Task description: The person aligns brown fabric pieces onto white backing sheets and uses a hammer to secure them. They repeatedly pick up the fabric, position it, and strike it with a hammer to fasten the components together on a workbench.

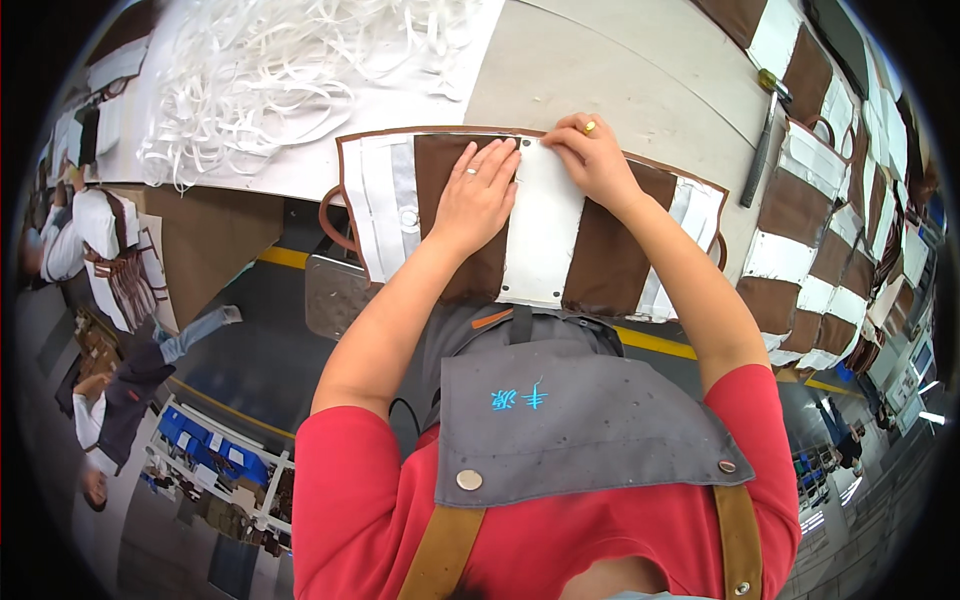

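A brown-and-white striped bag piece (pixel 537 230) with brown trim lies over the table's near edge. Small dark round fittings mark the corners of its white middle strip, and brown loop handles stick out at its sides. My left hand (pixel 478 195) rests flat on the brown stripe left of that strip, fingers stretched out. At the far edge, just right of a dark fitting, my right hand (pixel 597 165) is closed in a pinch. A small yellow-green spot shows at its fingers; whatever the fingertips hold is hidden.
White strips (pixel 270 80) lie in a tangled heap at the far left of the table. To the right are a hammer (pixel 765 140) with a dark handle and piled brown-and-white bag pieces (pixel 790 255). Other people work at the left and far right.
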Demonstrator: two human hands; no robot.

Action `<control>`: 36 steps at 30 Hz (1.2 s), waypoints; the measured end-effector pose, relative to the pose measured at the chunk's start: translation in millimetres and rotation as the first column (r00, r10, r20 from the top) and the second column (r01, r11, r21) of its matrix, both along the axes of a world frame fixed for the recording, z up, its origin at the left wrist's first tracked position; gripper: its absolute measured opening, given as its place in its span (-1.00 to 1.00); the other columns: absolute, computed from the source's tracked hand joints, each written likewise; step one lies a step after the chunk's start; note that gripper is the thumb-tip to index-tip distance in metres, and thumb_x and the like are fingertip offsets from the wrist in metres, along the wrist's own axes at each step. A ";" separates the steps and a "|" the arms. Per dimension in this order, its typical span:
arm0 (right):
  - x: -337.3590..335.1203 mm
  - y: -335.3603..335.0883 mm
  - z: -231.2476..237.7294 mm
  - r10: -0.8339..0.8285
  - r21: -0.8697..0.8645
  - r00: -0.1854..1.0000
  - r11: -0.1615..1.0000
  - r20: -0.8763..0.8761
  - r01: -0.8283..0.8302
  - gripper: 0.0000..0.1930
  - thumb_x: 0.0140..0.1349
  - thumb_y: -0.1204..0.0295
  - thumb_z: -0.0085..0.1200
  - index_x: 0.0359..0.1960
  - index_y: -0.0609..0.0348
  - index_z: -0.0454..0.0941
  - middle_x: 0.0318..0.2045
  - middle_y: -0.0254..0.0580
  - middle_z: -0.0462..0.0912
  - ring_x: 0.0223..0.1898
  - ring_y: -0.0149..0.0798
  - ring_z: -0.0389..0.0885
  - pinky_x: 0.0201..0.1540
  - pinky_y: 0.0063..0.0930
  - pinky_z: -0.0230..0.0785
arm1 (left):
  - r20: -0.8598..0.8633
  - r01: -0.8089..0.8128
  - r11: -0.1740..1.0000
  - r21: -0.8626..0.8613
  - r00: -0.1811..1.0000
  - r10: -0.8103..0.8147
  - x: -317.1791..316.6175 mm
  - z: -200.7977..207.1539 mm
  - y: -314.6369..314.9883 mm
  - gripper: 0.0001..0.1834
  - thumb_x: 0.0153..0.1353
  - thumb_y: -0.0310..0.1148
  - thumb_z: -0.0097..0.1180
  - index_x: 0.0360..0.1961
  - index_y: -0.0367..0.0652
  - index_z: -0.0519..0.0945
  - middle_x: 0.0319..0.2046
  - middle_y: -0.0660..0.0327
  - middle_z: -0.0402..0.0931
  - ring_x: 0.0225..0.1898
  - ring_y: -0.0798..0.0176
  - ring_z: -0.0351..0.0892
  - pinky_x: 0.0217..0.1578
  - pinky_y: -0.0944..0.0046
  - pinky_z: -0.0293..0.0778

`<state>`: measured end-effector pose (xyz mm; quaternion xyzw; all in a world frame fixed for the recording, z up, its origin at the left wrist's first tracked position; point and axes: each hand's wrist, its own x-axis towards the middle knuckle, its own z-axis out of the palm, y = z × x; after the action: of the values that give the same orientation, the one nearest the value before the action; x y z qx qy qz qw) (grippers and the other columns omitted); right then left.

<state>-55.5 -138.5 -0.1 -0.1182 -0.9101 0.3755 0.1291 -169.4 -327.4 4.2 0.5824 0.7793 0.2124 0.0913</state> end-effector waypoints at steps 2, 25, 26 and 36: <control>-9.1 -4.6 3.8 -0.070 -0.086 0.998 0.994 0.003 0.070 -0.80 0.09 0.60 0.08 -0.23 0.12 0.60 -0.28 -0.25 0.54 -0.19 -0.14 0.47 -0.08 -0.31 0.33 | -0.054 -0.005 1.000 -0.019 0.999 0.004 -5.4 1.2 -2.2 -0.50 0.15 -0.33 0.11 0.15 -0.14 0.42 0.20 0.28 0.33 0.26 0.26 0.24 0.30 0.07 0.09; -22.3 -29.1 7.2 0.232 0.526 0.953 0.795 0.196 -0.302 -0.74 0.01 0.48 0.05 -0.21 0.16 0.55 -0.14 -0.35 0.48 -0.11 -0.33 0.42 -0.09 -0.43 0.31 | -0.139 -0.037 0.998 -0.060 0.990 0.029 -5.1 -5.5 -2.7 -0.48 0.14 -0.34 0.07 0.17 -0.18 0.42 0.25 0.24 0.30 0.27 0.21 0.24 0.29 0.01 0.09; -24.3 -34.3 8.3 0.229 0.590 0.950 0.745 0.210 -0.310 -0.74 0.01 0.45 0.04 -0.21 0.16 0.54 -0.12 -0.36 0.46 -0.10 -0.35 0.41 -0.08 -0.43 0.30 | -0.138 -0.035 0.998 -0.052 0.990 0.027 -4.9 -6.1 -2.9 -0.48 0.14 -0.34 0.07 0.17 -0.19 0.42 0.25 0.24 0.30 0.28 0.21 0.24 0.30 0.01 0.09; -14.2 -12.2 1.6 -0.145 -0.326 0.985 0.930 0.089 0.166 -0.67 0.11 0.60 0.00 -0.07 0.07 0.54 -0.15 -0.23 0.50 -0.05 -0.13 0.44 -0.01 -0.27 0.31 | -0.200 -0.114 0.988 -0.102 0.975 0.092 -7.8 -3.2 0.5 -0.41 0.17 -0.26 0.09 0.24 -0.12 0.33 0.24 0.25 0.25 0.28 0.25 0.19 0.32 0.05 -0.03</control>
<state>-69.7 -150.7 1.6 -0.2219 -0.8250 0.5083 0.1080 -177.2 -326.9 1.0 0.5531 0.8244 0.1143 0.0361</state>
